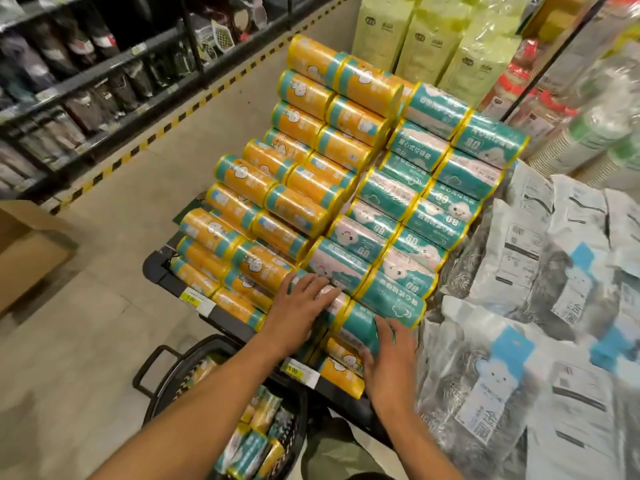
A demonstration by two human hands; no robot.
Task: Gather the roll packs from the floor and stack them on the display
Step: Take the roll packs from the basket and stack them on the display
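Closest to me, low and to my left, the black basket stands on the floor with some roll packs inside it, waiting to be stacked. Above it both hands are on the front row of the display. The left hand lies flat with straight fingers on the row's top. The right hand has its fingers spread and presses the near side of the teal roll pack; neither hand closes around anything. This pack lies with its long axis across me, left to right, so the hands sit along its length. I judge it only needs a push to sit well. For the next pack the left hand is nearer the basket. Farther back, orange roll packs fill the left rows.
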